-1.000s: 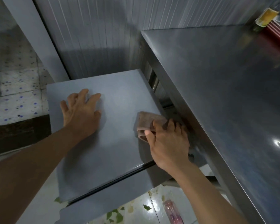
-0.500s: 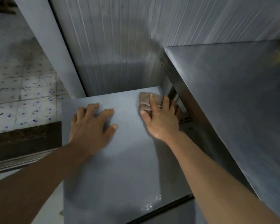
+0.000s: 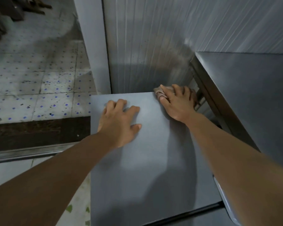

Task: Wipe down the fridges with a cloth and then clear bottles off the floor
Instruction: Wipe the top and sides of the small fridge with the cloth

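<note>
A: The small brownish folded cloth (image 3: 160,92) is lying at the far right corner of the flat grey fridge top (image 3: 153,160), isn't it?

B: Yes, and the right hand (image 3: 176,103) is pressing it down there, thumb curled round its near edge and fingers spread over it. Most of the cloth is hiding under that hand.

A: And the left hand (image 3: 119,121)?

B: It is resting flat on the fridge top near the far left corner, fingers loosely spread, holding nothing. It looks to be bracing the person.

A: So which hand is doing the wiping?

B: The right one, clearly; it is on the cloth, while the left is sitting well apart to the left of it. The right arm is reaching along the right edge, beside the taller brushed steel bench (image 3: 252,98).

A: Where can the cloth go from here?

B: It is already at the far edge, against the ribbed grey metal wall (image 3: 153,46). I judge the open ways are leftward along the far edge, toward the left hand, or back toward the near edge.

A: Any bottles showing?

B: None that I can make out; only the blue-dotted pale tiled floor (image 3: 39,88) is showing at left.
</note>
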Tool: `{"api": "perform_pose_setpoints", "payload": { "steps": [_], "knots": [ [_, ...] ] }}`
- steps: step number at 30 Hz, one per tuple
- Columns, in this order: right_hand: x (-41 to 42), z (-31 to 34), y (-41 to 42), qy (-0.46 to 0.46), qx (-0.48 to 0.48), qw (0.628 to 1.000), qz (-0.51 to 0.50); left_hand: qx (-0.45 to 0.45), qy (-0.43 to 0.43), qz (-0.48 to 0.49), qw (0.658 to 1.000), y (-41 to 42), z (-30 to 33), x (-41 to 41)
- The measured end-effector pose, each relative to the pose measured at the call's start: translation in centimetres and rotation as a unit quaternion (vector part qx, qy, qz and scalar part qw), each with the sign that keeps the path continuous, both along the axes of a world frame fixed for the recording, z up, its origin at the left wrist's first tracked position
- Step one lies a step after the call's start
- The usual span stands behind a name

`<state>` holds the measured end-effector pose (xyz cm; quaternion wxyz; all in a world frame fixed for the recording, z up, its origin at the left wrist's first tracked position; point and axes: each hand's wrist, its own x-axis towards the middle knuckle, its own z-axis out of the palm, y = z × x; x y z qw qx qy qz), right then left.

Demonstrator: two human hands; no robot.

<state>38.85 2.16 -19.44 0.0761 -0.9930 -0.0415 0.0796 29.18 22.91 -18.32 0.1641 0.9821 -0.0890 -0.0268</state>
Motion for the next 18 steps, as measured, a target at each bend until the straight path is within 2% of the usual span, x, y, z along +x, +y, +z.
{"api": "perform_pose_setpoints", "payload": {
  "steps": [3, 8, 14, 18],
  "knots": [
    [-1.1, -0.2, 3.2, -0.017, -0.012, 0.999, 0.032, -0.082, -0.01, 0.024, 0.996, 1.9, 0.4, -0.7],
    [-2.8, -0.4, 11.7, -0.023, 0.012, 0.993, 0.112, -0.072, -0.021, 0.149, 0.986, 5.5, 1.6, -2.7],
    [-3.9, -0.1, 18.4, -0.005, 0.004, 0.981, 0.195, -0.089, -0.022, 0.176, 0.98, 8.0, 3.0, -4.9],
    [-5.2, 0.0, 18.9, -0.005, 0.014, 0.977, 0.215, -0.103, -0.013, 0.187, 0.977, 8.6, 3.5, -6.3]
  ]
}}
